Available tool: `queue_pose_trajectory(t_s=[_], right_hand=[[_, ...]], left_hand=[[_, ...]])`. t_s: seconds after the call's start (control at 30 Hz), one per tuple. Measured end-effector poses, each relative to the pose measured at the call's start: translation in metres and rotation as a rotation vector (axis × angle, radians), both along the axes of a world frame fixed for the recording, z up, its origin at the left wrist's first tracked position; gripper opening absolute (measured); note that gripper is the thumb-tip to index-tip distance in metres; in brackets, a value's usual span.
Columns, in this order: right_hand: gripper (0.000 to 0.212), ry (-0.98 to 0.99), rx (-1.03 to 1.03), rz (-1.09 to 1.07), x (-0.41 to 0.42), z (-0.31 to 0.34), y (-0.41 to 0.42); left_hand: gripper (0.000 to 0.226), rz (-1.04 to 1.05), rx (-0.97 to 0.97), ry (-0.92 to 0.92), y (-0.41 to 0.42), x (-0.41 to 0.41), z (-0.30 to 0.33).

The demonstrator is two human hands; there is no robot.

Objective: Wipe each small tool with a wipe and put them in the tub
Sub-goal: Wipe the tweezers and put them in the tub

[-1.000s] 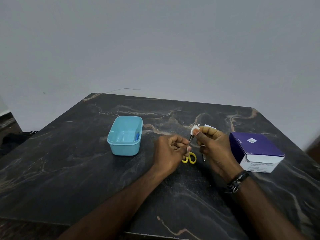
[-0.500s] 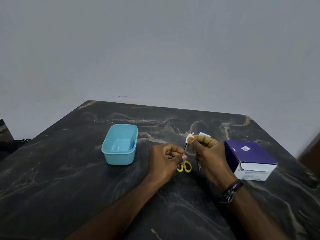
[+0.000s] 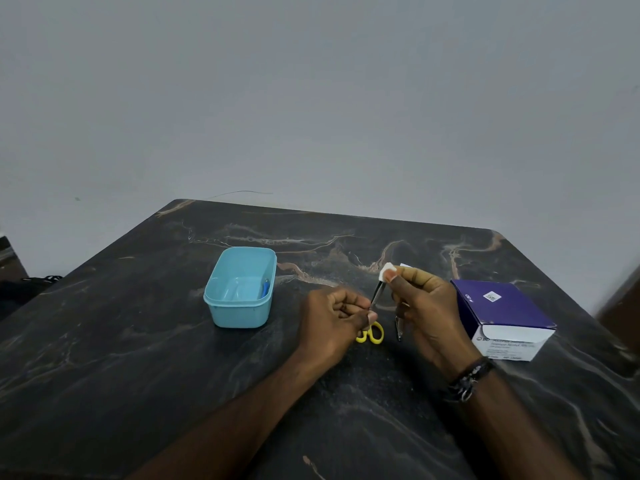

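My left hand pinches the lower end of a thin dark metal tool that points up and to the right. My right hand pinches a small white wipe around the tool's upper tip. Small scissors with yellow handles lie on the table just below my hands, their blades hidden behind my left hand. Another slim metal tool lies beside them, partly under my right hand. The light blue tub stands to the left with a small blue item inside.
A purple and white box of wipes sits at the right of the dark marble table. A small white packet peeks out behind my right hand. A plain grey wall rises behind the table.
The wipe in my right hand has slid along the thin tool near its tip. The view has shifted slightly; the tub, scissors and box have stayed in place.
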State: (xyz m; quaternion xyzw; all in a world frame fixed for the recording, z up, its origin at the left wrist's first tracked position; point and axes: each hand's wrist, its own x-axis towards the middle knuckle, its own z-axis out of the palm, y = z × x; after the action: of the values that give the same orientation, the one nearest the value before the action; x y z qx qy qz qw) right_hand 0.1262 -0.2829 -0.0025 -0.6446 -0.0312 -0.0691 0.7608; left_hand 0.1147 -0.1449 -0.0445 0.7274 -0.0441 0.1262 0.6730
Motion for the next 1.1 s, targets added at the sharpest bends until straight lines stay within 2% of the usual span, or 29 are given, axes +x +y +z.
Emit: queue_pose_trajectory(t_s=[0.2,0.3,0.47,0.67,0.9,1.1], right_hand=[[0.014,0.025,-0.034,0.064,-0.0028,-0.0036,0.0083],[0.013,0.012,-0.04,0.031,-0.0019,-0.0021,0.007],[0.011,0.017,0.04,0.001,-0.0018,0.0014,0.0017],[0.011,0.028,-0.033,0.051,-0.0021,-0.005,0.0093],[0.009,0.013,0.015,-0.03,0.002,-0.003,0.0008],[0.013,0.04,-0.025,0.045,-0.0009,-0.0058,0.0086]], left_hand=[[0.015,0.023,-0.026,-0.005,0.0027,0.001,0.0022],[0.014,0.012,-0.018,-0.009,0.0029,0.0009,0.0015],[0.016,0.001,0.013,-0.014,0.0002,-0.0001,-0.0001],[0.014,0.037,-0.012,-0.016,0.0039,0.0004,0.0029],[0.016,-0.008,0.02,-0.009,-0.001,-0.0016,0.0009],[0.014,0.026,-0.01,-0.014,0.0029,0.0,0.0025]])
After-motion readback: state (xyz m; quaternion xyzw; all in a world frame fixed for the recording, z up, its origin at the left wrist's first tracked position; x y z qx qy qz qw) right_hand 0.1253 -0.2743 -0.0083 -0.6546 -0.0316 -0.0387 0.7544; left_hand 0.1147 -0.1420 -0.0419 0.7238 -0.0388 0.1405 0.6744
